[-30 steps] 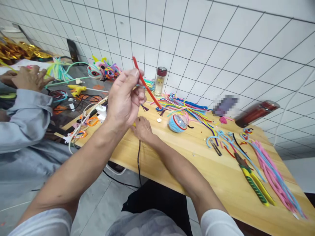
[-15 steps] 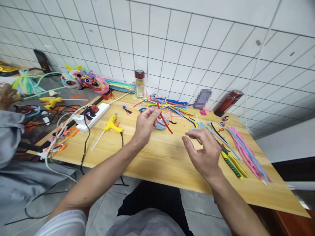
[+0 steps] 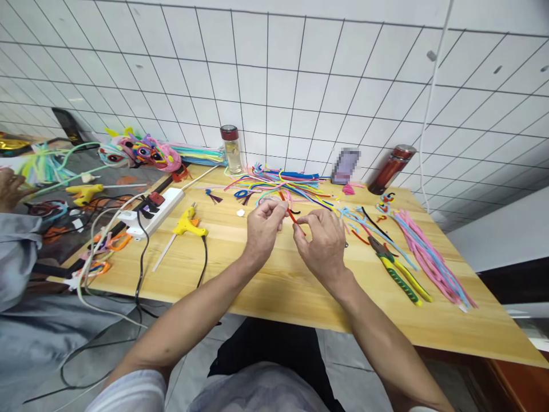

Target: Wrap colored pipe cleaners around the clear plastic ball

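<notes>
Above the middle of the wooden table, my left hand (image 3: 265, 229) pinches a short red pipe cleaner (image 3: 292, 215) between thumb and fingers. On the other side, my right hand (image 3: 321, 243) has its thumb and index finger closed on the lower right end of that same strip. The strip slants down from upper left to lower right between both hands. Behind them lies a loose pile of colored pipe cleaners (image 3: 291, 183). Pliers with green and yellow handles (image 3: 401, 274) rest to the right of my right hand.
A yellow glue gun (image 3: 189, 223) and a white power strip (image 3: 165, 209) with cables are at left. A glass bottle (image 3: 232, 151) and a tilted red flask (image 3: 391, 170) stand near the wall. Pink and blue pipe cleaners (image 3: 431, 257) lie right. Another person's hand (image 3: 9, 189) is far left.
My right hand has moved left and closed on the red strip's free end. My left hand still holds the strip. The view has shifted slightly.
</notes>
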### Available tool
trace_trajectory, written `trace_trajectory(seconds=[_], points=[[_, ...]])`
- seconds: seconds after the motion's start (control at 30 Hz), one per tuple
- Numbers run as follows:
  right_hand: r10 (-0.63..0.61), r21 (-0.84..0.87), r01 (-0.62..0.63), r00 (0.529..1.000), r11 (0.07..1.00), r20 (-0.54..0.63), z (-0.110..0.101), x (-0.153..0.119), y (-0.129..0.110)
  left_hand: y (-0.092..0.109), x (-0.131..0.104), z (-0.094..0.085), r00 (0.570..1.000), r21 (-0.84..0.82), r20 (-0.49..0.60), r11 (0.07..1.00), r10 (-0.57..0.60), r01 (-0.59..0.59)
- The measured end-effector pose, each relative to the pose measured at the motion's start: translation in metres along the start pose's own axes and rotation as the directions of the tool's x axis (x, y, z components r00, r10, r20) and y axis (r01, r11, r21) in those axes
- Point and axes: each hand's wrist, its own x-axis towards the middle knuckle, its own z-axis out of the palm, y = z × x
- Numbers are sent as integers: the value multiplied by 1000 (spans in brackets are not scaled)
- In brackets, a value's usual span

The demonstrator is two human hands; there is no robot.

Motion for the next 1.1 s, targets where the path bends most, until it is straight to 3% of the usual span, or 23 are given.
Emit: trace_trajectory(seconds=[0.43, 0.7, 0.83, 0.97, 1.1], points=[[43, 86, -47, 998, 995, 50, 19, -2, -1, -5, 2, -14, 994, -80, -46, 992, -103, 99], [-13, 55, 13, 1000, 998, 11, 21, -4, 0, -7, -2, -14, 996, -61, -29, 995, -86, 85], [19, 70, -21, 999, 997, 27, 23, -6, 6, -8, -4, -15, 995, -39, -16, 995, -94, 93], [49, 36, -49, 999, 998, 8, 22, -2, 22, -17, 2, -34, 996, 69, -68, 996, -59, 63], [30, -23, -30, 1000, 999, 3, 21, 6, 43, -37, 22, -64, 993, 413, -118, 910, 21, 30]])
